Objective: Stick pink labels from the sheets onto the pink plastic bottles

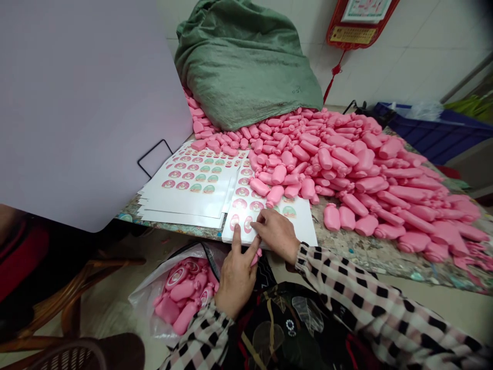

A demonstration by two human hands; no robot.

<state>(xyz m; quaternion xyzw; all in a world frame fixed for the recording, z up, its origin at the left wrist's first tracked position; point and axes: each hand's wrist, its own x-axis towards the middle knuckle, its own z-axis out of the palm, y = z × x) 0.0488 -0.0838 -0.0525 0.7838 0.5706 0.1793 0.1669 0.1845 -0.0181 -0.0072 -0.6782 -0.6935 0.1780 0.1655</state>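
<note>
Holds a mostly hidden pink bottle [256, 257] in the left hand [235, 280] at lower centre, with two fingers stretched toward a sticker sheet [304, 223], seemingly to steady it at the near edge of the table [335, 252]. Brings the right hand's [279, 234] fingers narrowly together just beside; cannot tell whether around a sticker. Has a paper stack [185, 200] to the left, probably for easy reach, and a bag [146, 295] of bottles below. Faces a heap [358, 164] at centre right, spread from under a sack [250, 67] and covering some stickers. Sits hemmed in by a panel [84, 103] at upper left.
</note>
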